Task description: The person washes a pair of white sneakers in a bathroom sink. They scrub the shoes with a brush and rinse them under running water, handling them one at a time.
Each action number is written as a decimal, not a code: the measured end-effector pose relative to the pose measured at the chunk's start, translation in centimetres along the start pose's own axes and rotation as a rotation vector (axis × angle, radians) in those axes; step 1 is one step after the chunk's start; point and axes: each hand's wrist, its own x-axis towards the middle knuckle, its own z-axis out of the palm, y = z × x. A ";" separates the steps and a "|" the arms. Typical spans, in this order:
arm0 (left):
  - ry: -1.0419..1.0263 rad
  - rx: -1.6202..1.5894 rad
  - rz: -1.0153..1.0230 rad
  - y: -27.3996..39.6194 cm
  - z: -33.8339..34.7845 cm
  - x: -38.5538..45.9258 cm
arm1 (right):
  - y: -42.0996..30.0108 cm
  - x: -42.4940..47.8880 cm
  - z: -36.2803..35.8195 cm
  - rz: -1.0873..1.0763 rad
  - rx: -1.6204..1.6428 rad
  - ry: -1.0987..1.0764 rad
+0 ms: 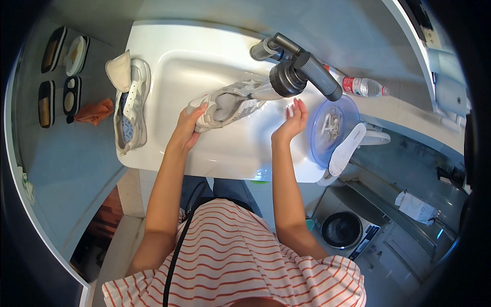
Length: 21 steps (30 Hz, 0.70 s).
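My left hand [191,124] grips the heel of a light grey and white sneaker [226,109], held over the white washbasin [215,153]. The shoe's opening faces up, and no lace is seen in it. Its toe end lies beneath the black faucet head [287,80], which partly covers it. To the right of the shoe, my right hand [290,121] is raised with the palm up and fingers loosely curled. A small white patch shows between those fingers; I cannot tell what it is. A matching sneaker [132,107] lies on the basin's left rim, tongue pulled out.
A blue translucent tub [315,142] with white shoelaces [332,123] stands at the right, a white insole [347,149] against its edge. Behind it lies a plastic bottle [364,86]. An orange cloth [94,112] hangs left, near wall-mounted holders [46,103]. A washing machine [341,230] stands lower right.
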 end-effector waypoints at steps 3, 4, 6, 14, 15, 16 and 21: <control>0.036 0.057 0.055 0.5 0.5 -0.9 | -1.8 -2.8 0.7 -0.469 -0.219 -0.268; 0.049 0.083 0.075 0.6 0.6 -1.0 | -2.5 -3.7 1.5 -0.664 -0.278 -0.467; 0.042 0.058 0.072 0.6 0.3 -1.0 | -4.1 -6.0 3.3 -0.655 -0.356 -0.828; 0.000 0.054 0.048 0.5 0.0 -0.9 | -3.7 -7.2 6.4 -0.764 -0.719 -1.281; -0.004 0.070 0.040 0.4 -0.2 -0.7 | -3.8 -7.2 6.3 -0.766 -0.743 -1.274; -0.008 0.085 0.033 0.2 -0.3 -0.6 | -4.0 -7.1 6.2 -0.768 -0.766 -1.266; 0.020 0.145 0.017 -0.3 -0.1 -0.8 | -4.8 -5.4 4.5 -0.637 -0.821 -1.325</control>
